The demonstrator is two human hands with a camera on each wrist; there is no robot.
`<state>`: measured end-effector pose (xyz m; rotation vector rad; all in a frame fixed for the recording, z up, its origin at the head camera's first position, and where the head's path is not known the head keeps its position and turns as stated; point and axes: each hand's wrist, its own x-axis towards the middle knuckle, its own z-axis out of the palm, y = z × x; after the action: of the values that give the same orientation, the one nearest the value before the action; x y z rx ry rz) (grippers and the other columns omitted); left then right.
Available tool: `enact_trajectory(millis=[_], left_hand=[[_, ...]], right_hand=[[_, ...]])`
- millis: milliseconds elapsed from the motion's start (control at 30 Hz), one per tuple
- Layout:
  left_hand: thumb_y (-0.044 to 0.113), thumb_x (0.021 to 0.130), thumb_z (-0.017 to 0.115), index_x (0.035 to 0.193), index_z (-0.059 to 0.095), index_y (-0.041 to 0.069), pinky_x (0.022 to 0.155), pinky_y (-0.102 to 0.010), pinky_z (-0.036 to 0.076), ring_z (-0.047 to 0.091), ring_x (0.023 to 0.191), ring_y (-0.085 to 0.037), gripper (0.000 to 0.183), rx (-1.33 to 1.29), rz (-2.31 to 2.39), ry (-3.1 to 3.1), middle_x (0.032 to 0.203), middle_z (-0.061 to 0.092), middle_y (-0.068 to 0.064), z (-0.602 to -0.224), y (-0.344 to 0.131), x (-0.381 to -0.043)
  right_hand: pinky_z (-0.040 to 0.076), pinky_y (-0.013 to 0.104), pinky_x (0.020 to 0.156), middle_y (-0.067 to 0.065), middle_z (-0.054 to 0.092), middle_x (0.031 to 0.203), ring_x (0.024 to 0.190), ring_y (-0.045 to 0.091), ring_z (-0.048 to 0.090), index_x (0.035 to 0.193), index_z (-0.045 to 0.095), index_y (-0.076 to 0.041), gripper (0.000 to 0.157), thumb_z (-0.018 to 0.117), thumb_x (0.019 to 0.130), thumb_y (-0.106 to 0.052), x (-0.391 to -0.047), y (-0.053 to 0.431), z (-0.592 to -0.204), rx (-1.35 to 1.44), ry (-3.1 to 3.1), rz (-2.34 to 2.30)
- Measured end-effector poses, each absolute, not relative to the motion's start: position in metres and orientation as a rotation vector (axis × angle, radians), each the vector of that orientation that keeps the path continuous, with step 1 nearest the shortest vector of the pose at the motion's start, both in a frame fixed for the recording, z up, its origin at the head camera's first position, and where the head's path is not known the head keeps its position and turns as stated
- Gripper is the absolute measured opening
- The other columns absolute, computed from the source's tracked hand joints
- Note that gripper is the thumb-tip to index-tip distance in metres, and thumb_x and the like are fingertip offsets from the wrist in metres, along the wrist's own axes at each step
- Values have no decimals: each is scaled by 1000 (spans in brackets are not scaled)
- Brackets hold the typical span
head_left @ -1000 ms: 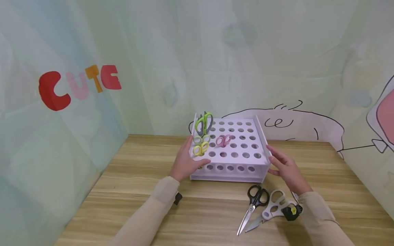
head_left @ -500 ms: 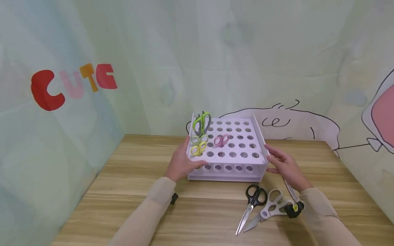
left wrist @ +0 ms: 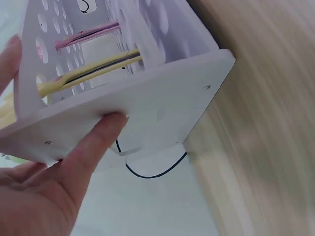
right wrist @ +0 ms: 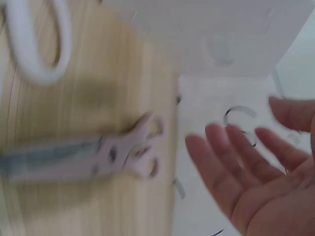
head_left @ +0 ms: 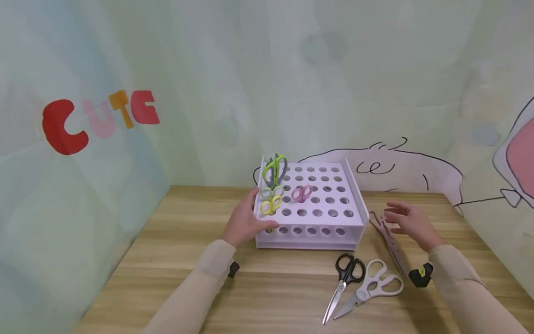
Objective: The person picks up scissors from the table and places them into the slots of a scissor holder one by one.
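My left hand [head_left: 244, 222] grips the left side of a white holed rack [head_left: 308, 246]. In the left wrist view one finger lies along its outer panel [left wrist: 162, 108]. Yellow scissors [head_left: 271, 204], light green scissors [head_left: 272, 191] and green-and-grey scissors [head_left: 276, 174] stand in its left column. Small pink scissors [head_left: 301, 195] sit in another hole. My right hand [head_left: 417, 225] hovers right of the rack, fingers loosely bent and holding nothing. Below and beside it, dusty-pink scissors [head_left: 390, 243] lie on the table, blurred in the right wrist view.
Black-handled scissors [head_left: 346, 273] and white-handled scissors [head_left: 372, 284] lie side by side in front of the rack, blades toward the near edge. The wooden table [head_left: 179, 269] ends at a printed cloth backdrop [head_left: 217, 116].
My right hand has let go of the rack's right side and moved right, uncovering the dusty-pink scissors. My left hand stays on the rack.
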<state>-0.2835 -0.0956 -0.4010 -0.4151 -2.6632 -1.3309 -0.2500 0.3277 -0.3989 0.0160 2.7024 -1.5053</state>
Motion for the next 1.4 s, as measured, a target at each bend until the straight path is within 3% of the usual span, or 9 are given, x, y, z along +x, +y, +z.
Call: enact_trajectory(millis=[100,267,633,767,900,1033,1267,1333,1400], left_hand=[[29,64,95,154,29,3,110,-45,36,47,127,-28,115,-409,-1313,-2695,149,44,-15,-398,-99,-281],[23,65,95,155,29,5,104,-43,43,53,118,-26,113,-409,-1334,-2725,148,45,-14,-398,-105,-278],[22,64,95,155,28,5,95,-39,50,57,103,-22,114,-432,-1357,-2736,140,52,-15,-407,-108,-271],[25,63,95,155,28,6,94,-38,51,58,102,-21,115,-450,-1369,-2735,140,53,-15,-411,-106,-272],[24,64,94,156,27,7,89,-35,53,59,99,-20,115,-475,-1400,-2734,137,55,-14,-411,-104,-271],[24,65,94,156,27,7,87,-34,53,59,97,-18,114,-515,-1394,-2729,134,56,-12,-408,-101,-271],[22,66,94,156,27,6,95,-38,50,58,103,-18,113,-548,-1366,-2723,138,55,-13,-405,-97,-272],[21,67,93,156,27,6,95,-37,50,58,104,-18,112,-564,-1367,-2711,139,55,-12,-404,-96,-273],[21,67,93,156,26,6,92,-36,51,59,103,-18,112,-573,-1376,-2703,138,55,-13,-403,-95,-274]], right_hand=[[58,42,82,42,42,137,116,48,54,142,32,20,54,50,103,-13,-256,341,-406,100,2748,-1406],[59,41,74,44,47,129,108,47,57,132,39,26,54,59,96,-10,-266,353,-420,228,2753,-1366],[45,57,96,47,33,134,116,54,45,135,27,28,91,78,84,-26,-282,332,-437,492,2712,-1006],[54,44,75,36,53,104,90,40,55,114,49,21,67,82,80,-27,-279,330,-438,550,2717,-979],[51,32,58,17,54,78,72,28,55,84,55,9,46,82,78,-28,-277,332,-440,531,2726,-917],[52,31,57,17,55,76,68,26,56,80,57,8,41,82,79,-24,-279,335,-443,525,2732,-890],[47,24,44,11,56,62,49,18,54,67,57,3,34,82,75,-19,-280,338,-447,457,2749,-908],[47,24,42,12,56,62,47,17,54,69,57,6,34,82,74,-16,-281,339,-446,440,2772,-925],[48,27,47,17,57,69,55,21,55,82,55,14,41,83,72,-14,-284,340,-445,436,2808,-944]])
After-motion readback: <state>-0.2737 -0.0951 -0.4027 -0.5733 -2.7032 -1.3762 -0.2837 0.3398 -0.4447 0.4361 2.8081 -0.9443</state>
